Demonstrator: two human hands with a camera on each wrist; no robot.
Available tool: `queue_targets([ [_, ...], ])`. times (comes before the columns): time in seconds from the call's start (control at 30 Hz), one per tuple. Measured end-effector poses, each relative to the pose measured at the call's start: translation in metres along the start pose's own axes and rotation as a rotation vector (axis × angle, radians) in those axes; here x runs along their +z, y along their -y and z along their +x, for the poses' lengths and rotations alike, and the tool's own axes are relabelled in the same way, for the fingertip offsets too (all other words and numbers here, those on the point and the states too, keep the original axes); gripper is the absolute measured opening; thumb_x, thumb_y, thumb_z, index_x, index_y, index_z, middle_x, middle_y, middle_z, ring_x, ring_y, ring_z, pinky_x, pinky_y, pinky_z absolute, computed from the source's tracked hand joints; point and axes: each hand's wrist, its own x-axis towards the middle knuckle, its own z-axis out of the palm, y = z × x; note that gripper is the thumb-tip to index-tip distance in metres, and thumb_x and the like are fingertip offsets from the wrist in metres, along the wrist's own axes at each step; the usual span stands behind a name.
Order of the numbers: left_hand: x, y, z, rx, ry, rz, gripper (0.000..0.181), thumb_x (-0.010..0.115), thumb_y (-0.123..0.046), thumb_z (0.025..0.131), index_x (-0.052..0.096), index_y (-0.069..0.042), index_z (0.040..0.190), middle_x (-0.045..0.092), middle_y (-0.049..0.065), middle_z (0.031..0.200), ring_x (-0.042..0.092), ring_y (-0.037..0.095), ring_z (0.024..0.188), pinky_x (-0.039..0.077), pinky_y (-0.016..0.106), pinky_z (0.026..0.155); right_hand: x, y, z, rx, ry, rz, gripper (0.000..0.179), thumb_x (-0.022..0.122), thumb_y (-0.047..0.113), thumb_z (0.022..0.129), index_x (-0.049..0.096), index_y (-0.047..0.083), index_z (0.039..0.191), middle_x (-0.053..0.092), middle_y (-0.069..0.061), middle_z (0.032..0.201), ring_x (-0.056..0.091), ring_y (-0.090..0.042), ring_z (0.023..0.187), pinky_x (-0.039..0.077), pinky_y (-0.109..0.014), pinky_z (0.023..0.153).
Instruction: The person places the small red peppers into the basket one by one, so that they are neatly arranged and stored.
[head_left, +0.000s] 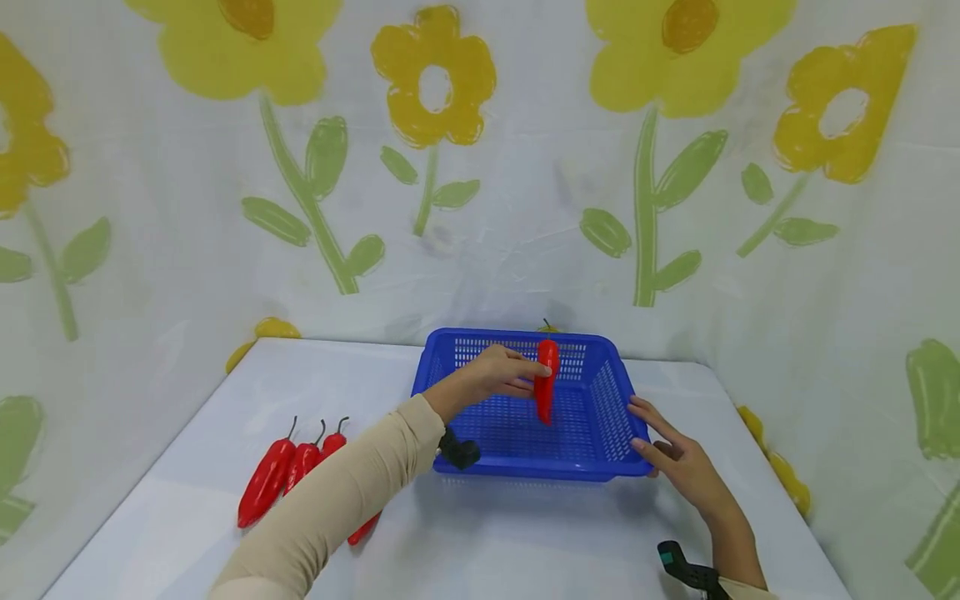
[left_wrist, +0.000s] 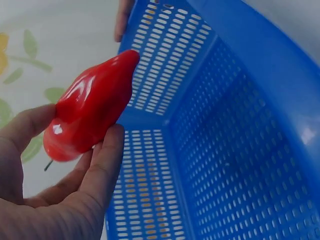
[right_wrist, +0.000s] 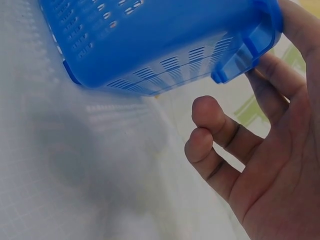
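Note:
My left hand pinches a red pepper between thumb and fingers above the blue basket. In the head view this pepper hangs upright, its stem at the top and its tip down. Seen from the left wrist, the glossy pepper is in front of the basket's perforated walls. At the basket's right end, my right hand holds the rim with the thumb and some fingers. The right wrist view shows two other fingers curled below the rim, apart from it.
Several more red peppers lie on the white table at the left, partly hidden behind my left forearm. A flower-printed curtain hangs behind the table and at its sides.

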Motion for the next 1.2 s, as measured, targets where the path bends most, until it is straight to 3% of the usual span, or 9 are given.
queue_targets([
  [0.3, 0.013, 0.005, 0.015, -0.035, 0.019, 0.072, 0.040, 0.080, -0.013, 0.086, 0.063, 0.009, 0.114, 0.069, 0.017, 0.103, 0.071, 0.030, 0.092, 0.055, 0.044, 0.092, -0.001, -0.001, 0.001, 0.000, -0.012, -0.032, 0.057, 0.060, 0.032, 0.101, 0.040, 0.028, 0.155, 0.024, 0.000, 0.164, 0.043, -0.053, 0.132, 0.054, -0.030, 0.083],
  [0.53, 0.023, 0.010, 0.032, -0.084, -0.005, 0.073, 0.045, 0.080, -0.011, 0.086, 0.058, 0.012, 0.117, 0.069, 0.019, 0.099, 0.071, 0.032, 0.090, 0.053, 0.048, 0.095, 0.000, -0.002, 0.000, 0.003, -0.015, -0.020, 0.057, 0.061, 0.032, 0.101, 0.041, 0.028, 0.154, 0.025, 0.001, 0.164, 0.045, -0.052, 0.131, 0.055, -0.031, 0.088],
  [0.93, 0.039, 0.024, 0.059, -0.167, 0.062, 0.071, 0.038, 0.077, -0.008, 0.088, 0.058, 0.010, 0.115, 0.069, 0.020, 0.098, 0.071, 0.032, 0.091, 0.052, 0.049, 0.097, 0.002, -0.002, -0.002, 0.008, -0.013, -0.028, 0.058, 0.061, 0.031, 0.101, 0.040, 0.027, 0.155, 0.025, -0.003, 0.164, 0.041, -0.052, 0.134, 0.050, -0.058, 0.095],
  [1.2, 0.046, 0.027, 0.068, -0.188, 0.069, 0.077, 0.038, 0.077, -0.007, 0.087, 0.060, 0.012, 0.115, 0.069, 0.022, 0.100, 0.070, 0.035, 0.095, 0.053, 0.049, 0.094, 0.000, -0.001, 0.000, -0.005, -0.029, -0.043, 0.059, 0.062, 0.032, 0.100, 0.040, 0.028, 0.155, 0.025, -0.001, 0.164, 0.040, -0.050, 0.136, 0.052, -0.053, 0.094],
])
